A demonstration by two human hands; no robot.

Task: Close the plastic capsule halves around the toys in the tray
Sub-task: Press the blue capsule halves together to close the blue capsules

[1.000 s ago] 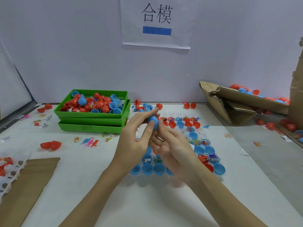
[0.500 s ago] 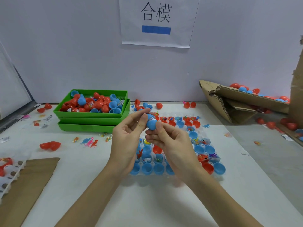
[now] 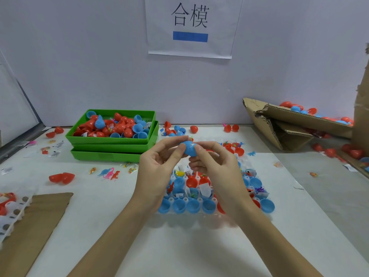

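Note:
A blue capsule [image 3: 189, 148] is held above the table between both hands, a scrap of white paper showing at its seam. My left hand [image 3: 159, 168] pinches it from the left with thumb and fingers. My right hand [image 3: 215, 166] grips it from the right. Below them lies a clear plastic tray [image 3: 216, 215] holding several open blue and red capsule halves [image 3: 191, 205], some with small toys and paper slips inside. My hands hide the tray's middle.
Stacked green trays [image 3: 111, 148] full of red and blue halves stand at back left. Loose toys [image 3: 109, 173] and a red capsule [image 3: 61, 177] lie left of the tray. Torn cardboard [image 3: 283, 124] with capsules sits at right; brown cardboard [image 3: 34, 220] at near left.
Both hands have lifted slightly and moved apart, so the blue capsule shows more clearly between the fingertips. It has turned a little in the grip.

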